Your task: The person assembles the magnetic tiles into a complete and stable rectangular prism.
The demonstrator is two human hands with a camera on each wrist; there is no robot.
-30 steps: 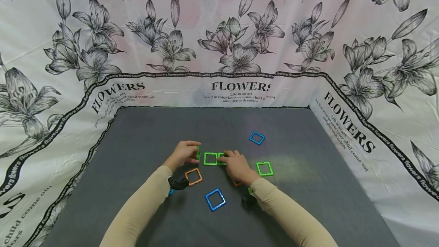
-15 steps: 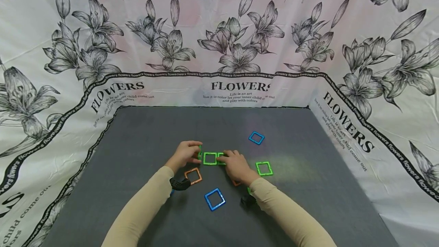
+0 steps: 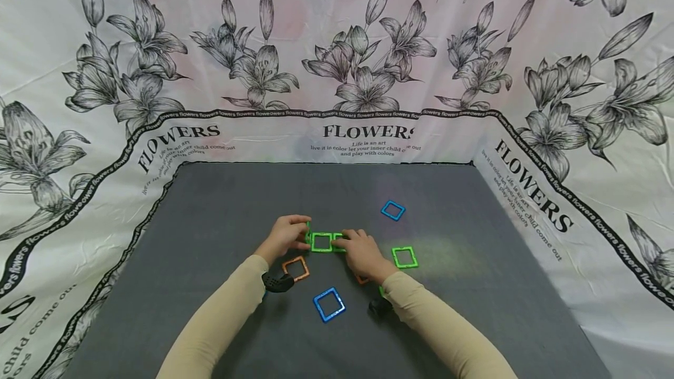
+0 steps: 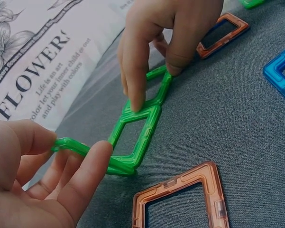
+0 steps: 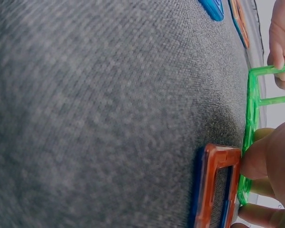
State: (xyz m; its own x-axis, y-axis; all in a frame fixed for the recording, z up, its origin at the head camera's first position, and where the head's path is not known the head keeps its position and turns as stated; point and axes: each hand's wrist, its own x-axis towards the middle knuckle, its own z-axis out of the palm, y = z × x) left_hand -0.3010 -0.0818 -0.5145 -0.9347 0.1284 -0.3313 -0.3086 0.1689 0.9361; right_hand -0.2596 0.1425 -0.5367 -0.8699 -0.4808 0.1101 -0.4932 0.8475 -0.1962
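My left hand (image 3: 286, 234) pinches a green square magnetic tile (image 4: 75, 146) between thumb and fingers. That tile stands upright, its lower edge right at the left side of a flat green tile (image 4: 148, 135). Edge to edge with the flat one lies a second flat green tile (image 4: 165, 89). My right hand (image 3: 364, 255) holds this second tile from above, thumb on its near edge and a fingertip at the seam between the two. Part of the second tile is hidden under the fingers. In the right wrist view, the upright tile (image 5: 272, 100) rises at the row's far end.
An orange tile (image 3: 306, 266) lies by my left wrist. Nearer is a blue tile (image 3: 339, 299); another blue tile (image 3: 389, 216) lies farther back. A green tile (image 3: 408, 266) lies to the right. By my right hand, an orange tile (image 5: 207, 175) overlaps a blue one.
My left hand has shifted slightly right, bringing the upright green tile against the flat green tile's left edge. The right hand stays in place on its tile.
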